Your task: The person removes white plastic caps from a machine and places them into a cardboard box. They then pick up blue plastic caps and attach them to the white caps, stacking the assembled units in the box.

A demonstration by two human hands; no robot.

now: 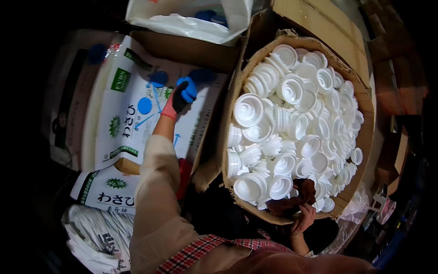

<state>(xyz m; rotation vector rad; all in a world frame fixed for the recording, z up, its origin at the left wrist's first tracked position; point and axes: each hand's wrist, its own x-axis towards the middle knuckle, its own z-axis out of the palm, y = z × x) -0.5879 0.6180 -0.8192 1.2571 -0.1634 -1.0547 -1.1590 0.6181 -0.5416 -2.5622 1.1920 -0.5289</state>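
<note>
A left hand (177, 101), its gloved fingertips mostly hidden behind the blue lids (190, 89) they close around, reaches over a white printed box (185, 125), forearm stretched forward and elbow nearly straight. A loose lid (145, 106) lies below. The right hand (303, 221), bare and bent back near the body, curls its fingers at a brown cloth (296, 195); shadow and folds leave their grip impossible to tell. The cloth partly covers white caps (292, 89) in a carton (367, 114).
</note>
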